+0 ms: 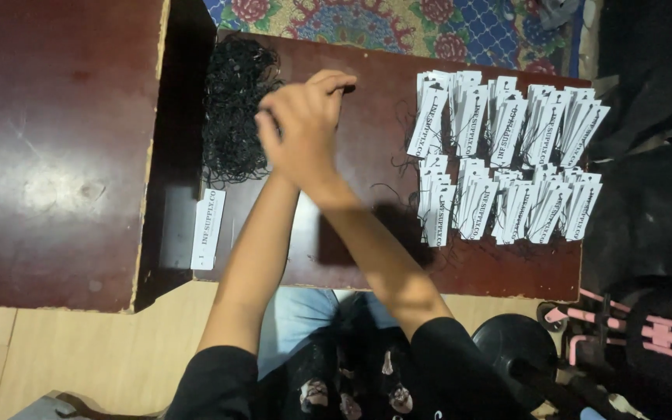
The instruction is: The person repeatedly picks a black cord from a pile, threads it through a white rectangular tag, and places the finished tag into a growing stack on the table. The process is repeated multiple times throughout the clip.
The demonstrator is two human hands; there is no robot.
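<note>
Both hands meet near the back edge of the small dark table. The right hand is on top, fingers pinched shut on a thin black string. The left hand is mostly hidden behind it, so I cannot tell its grip. The pile of black strings sits at the table's back left corner. Finished white tags lie in rows on the right side. One white tag waits at the left edge. It looks like a string is being readied for a tag.

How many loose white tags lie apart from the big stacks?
1: a single white tag lies at the table's left edge, below the black string pile. The hands may hide others.
</note>
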